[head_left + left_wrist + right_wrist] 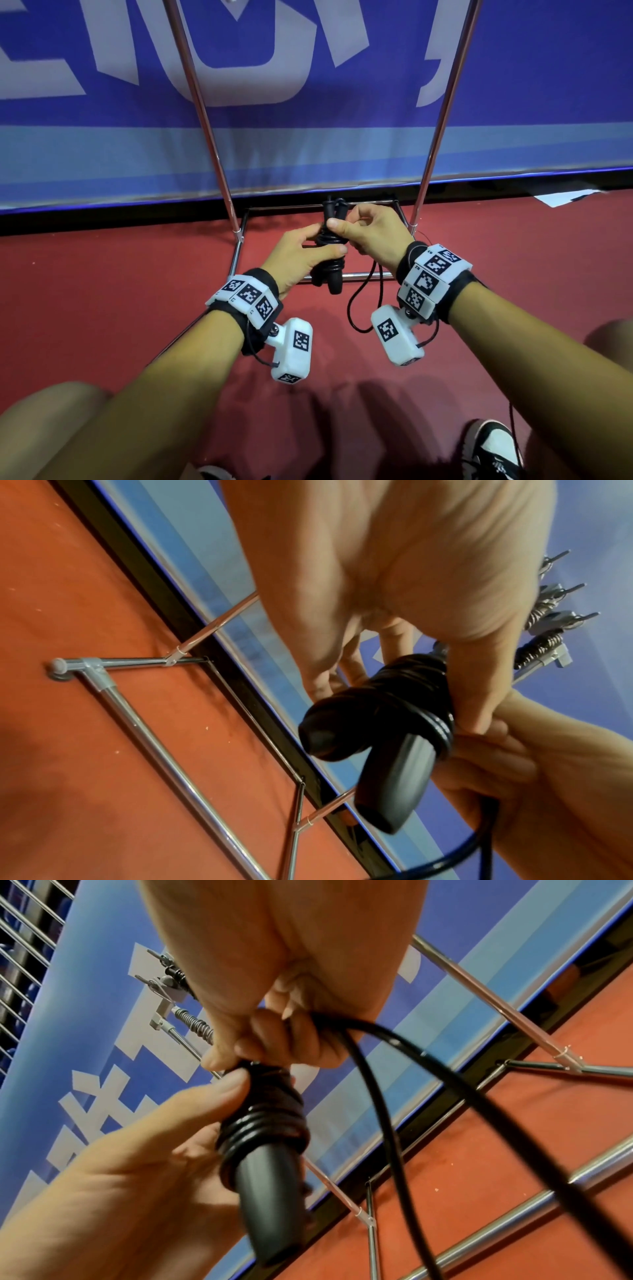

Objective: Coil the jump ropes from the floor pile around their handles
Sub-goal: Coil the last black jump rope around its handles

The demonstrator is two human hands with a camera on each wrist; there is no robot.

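Note:
Two black jump rope handles [330, 270] are held side by side above the red floor, with black cord wound in tight turns [329, 240] around their middle. My left hand [308, 248] grips the pair from the left, thumb across the turns. My right hand [358, 228] pinches the cord at the upper turns. A loose loop of cord [356, 308] hangs below my right wrist. The left wrist view shows the handle ends [387, 753] and the winding [414, 688] under my left hand [428, 631]. In the right wrist view my right hand [274, 1039] holds cord [387, 1123] above the winding [267, 1123].
A chrome rack stands just beyond my hands, with a floor bar [370, 275] and two slanted uprights [205, 113]. A blue banner [308, 147] hangs behind it. White paper [565, 198] lies at the right; my shoe [489, 448] and knees are near. Grey clips with striped coils [541, 647] sit on the rack.

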